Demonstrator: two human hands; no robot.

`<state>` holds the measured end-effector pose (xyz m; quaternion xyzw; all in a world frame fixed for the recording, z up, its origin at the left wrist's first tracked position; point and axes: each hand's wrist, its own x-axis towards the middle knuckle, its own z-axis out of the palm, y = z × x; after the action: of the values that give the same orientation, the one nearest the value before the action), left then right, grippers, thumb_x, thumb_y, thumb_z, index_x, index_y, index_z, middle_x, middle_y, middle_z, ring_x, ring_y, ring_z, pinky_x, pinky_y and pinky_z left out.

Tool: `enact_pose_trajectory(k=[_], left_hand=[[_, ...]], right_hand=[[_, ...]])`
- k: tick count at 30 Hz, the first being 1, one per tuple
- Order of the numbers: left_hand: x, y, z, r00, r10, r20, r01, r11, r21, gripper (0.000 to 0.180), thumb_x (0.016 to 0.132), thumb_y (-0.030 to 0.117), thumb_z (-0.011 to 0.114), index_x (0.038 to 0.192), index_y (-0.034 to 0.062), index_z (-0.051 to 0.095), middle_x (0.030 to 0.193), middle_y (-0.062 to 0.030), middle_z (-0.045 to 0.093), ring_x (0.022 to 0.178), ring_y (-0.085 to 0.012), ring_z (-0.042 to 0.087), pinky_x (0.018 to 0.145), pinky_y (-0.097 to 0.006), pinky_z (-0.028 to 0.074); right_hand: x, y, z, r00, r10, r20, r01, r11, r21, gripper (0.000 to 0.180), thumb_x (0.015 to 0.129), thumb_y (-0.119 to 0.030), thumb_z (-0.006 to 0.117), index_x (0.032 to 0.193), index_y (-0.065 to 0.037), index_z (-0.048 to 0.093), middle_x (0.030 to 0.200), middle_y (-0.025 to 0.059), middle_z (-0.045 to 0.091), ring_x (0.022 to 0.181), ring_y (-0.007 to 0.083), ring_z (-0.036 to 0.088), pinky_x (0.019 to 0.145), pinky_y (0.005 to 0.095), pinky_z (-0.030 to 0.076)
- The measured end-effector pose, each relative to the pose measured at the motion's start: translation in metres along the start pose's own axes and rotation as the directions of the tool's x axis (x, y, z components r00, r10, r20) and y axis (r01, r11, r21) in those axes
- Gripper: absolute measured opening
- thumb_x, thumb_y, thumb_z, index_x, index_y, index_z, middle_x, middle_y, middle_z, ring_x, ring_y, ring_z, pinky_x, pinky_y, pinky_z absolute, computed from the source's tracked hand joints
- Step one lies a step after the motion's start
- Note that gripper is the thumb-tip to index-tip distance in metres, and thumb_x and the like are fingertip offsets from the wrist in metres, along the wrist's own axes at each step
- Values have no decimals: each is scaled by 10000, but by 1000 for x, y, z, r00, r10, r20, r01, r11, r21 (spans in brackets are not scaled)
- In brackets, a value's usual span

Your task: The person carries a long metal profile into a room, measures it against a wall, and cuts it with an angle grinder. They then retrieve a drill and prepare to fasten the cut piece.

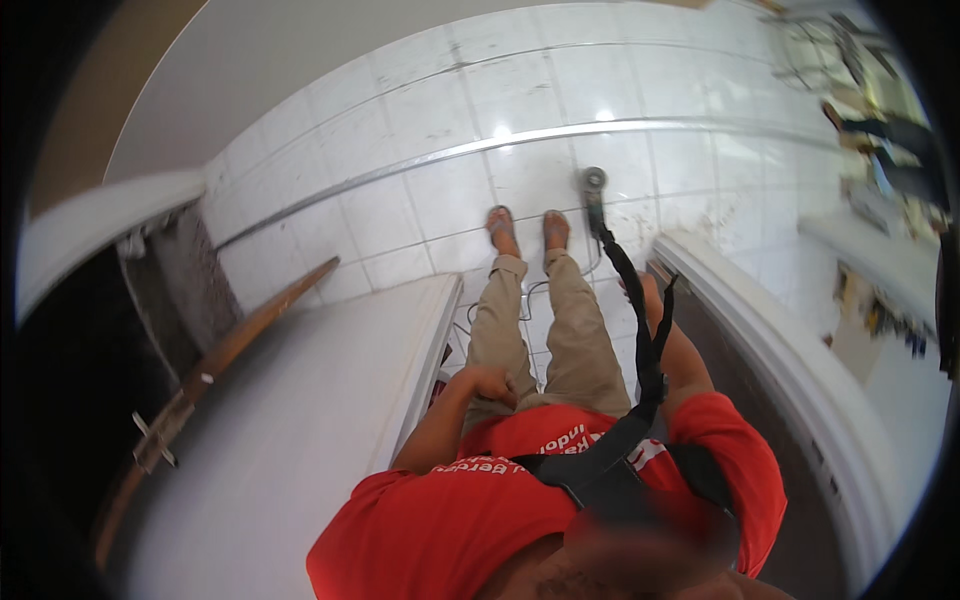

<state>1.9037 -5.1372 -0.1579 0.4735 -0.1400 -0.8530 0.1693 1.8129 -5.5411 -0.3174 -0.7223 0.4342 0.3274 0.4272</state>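
My left hand (490, 382) rests at the upper left leg of my beige trousers (492, 325). Its fingers are curled against the cloth; whether they grip anything is hidden. Beside the pale door frame, my right hand (648, 292) is lowered, partly covered by a dangling black strap (640, 300), so its fingers do not show well. An angle grinder (595, 205) with a round disc end lies on the white tiles, ahead of and to the right of my sandalled feet (556, 230). Its dark cord (540, 287) loops back across the floor between my legs.
A white door (290, 420) with a wooden edge stands at my left, and a white door frame (770, 370) at my right. A long metal strip (430, 160) crosses the tiled floor. At the far right a person's legs (900, 150) show near scattered cables (835, 50).
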Motion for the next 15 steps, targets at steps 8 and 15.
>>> enact_pose_trajectory(k=[8, 15], left_hand=[[36, -10, -91, 909, 78, -408, 0, 982, 188, 406, 741, 436, 719, 884, 56, 737, 783, -145, 705, 720, -276, 685, 690, -399, 543], [132, -4, -260, 604, 171, -778, -22, 980, 199, 215, 717, 235, 656, 850, 86, 735, 886, -175, 698, 835, -322, 672, 761, -431, 526]], right_hand=[[99, 31, 36, 956, 251, 151, -261, 964, 50, 619, 832, -289, 705, 1346, -2, 513, 1115, 186, 638, 912, 276, 637, 709, 421, 555], [216, 66, 71, 996, -57, -68, 43, 978, -203, 845, 739, -329, 820, 1323, 151, 442, 1309, 274, 540, 1207, 336, 548, 997, 378, 443]])
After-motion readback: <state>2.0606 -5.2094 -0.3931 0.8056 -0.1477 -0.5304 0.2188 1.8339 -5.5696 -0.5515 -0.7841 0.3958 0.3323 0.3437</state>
